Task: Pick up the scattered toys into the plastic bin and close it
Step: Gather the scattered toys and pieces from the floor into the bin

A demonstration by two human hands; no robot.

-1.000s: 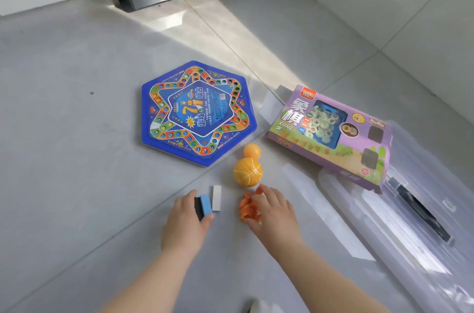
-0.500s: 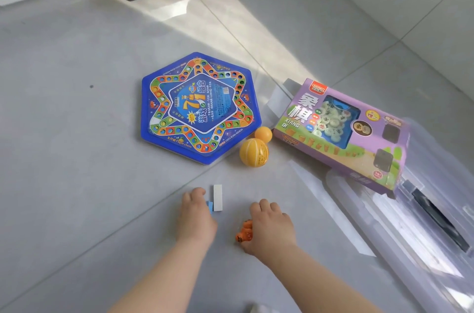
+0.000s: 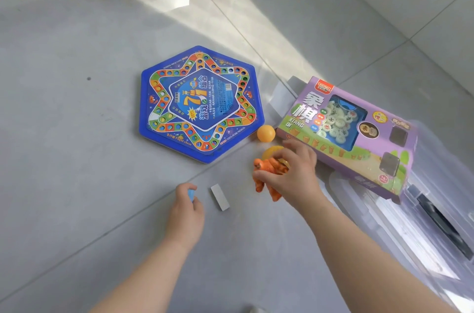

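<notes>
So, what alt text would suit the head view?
The right hand grips an orange toy figure and the left hand holds a blue block. Around them: white block, hexagonal game board, small orange ball, larger orange ball, purple chess box, plastic bin.

Right hand now has the orange figure toy up off the floor, moved over by the bigger orange ball. Left hand has pulled the blue block away from the white block.
</notes>
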